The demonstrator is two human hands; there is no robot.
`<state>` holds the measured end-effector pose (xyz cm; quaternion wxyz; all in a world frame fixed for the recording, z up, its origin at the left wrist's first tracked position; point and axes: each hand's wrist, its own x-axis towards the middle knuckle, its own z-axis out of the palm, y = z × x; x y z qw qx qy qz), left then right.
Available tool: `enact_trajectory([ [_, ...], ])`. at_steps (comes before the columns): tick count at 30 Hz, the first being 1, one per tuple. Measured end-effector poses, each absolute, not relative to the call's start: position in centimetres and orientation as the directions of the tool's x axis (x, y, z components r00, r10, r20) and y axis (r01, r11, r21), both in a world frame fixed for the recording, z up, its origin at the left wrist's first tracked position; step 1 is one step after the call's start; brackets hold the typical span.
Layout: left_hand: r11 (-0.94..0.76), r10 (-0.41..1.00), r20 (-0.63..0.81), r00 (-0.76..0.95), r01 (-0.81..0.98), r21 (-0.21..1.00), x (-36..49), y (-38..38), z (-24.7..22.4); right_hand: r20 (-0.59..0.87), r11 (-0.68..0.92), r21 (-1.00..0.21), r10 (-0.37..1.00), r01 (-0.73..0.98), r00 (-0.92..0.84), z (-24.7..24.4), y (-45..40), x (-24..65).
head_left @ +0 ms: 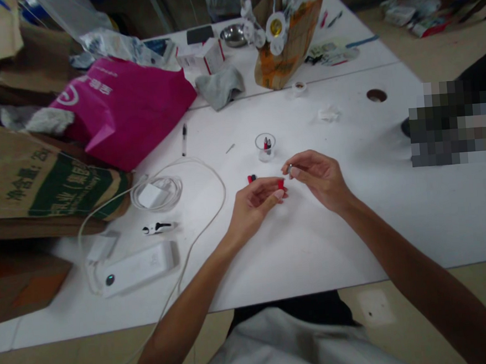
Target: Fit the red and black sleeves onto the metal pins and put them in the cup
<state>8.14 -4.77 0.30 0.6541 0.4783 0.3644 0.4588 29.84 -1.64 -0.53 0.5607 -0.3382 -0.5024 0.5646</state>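
Observation:
Between the thumb and fingers of my left hand (255, 204) is a small red cylindrical piece (281, 184), held upright just above the white table. My right hand (320, 177) pinches a small metallic grey piece (290, 169), slightly higher and to the right of the red one; the two pieces are close but apart. Just beyond my hands stands a clear plastic cup (265, 147) with a few red and black parts with metal tips inside. Partly hidden behind my left fingers, a red part and a black part (252, 178) lie on the table.
To the left lie a white power bank (138, 268), a coiled white cable (157, 192) and a pen (184, 139). A magenta bag (133, 106) and a brown paper sack (30, 180) bound that side. A tape roll (299, 88) and crumpled tissue (328, 113) lie farther back.

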Motion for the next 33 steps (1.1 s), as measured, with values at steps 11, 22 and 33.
enact_trajectory([
  [11,-0.008,0.978,0.057,0.202,-0.235,0.972,7.2,-3.7,0.4,0.209,0.207,-0.965,0.978,-0.159,0.004,-0.5,-1.1,30.1],
  [22,-0.117,0.986,0.134,0.098,-0.166,0.979,5.0,-1.6,-0.4,0.211,0.222,-0.963,0.974,-0.149,0.086,-0.7,-0.2,31.3],
  [33,-0.131,0.988,0.141,0.059,-0.152,0.980,4.4,-0.7,-1.1,0.263,0.280,-0.949,0.957,-0.143,0.125,-0.9,0.8,32.8],
])
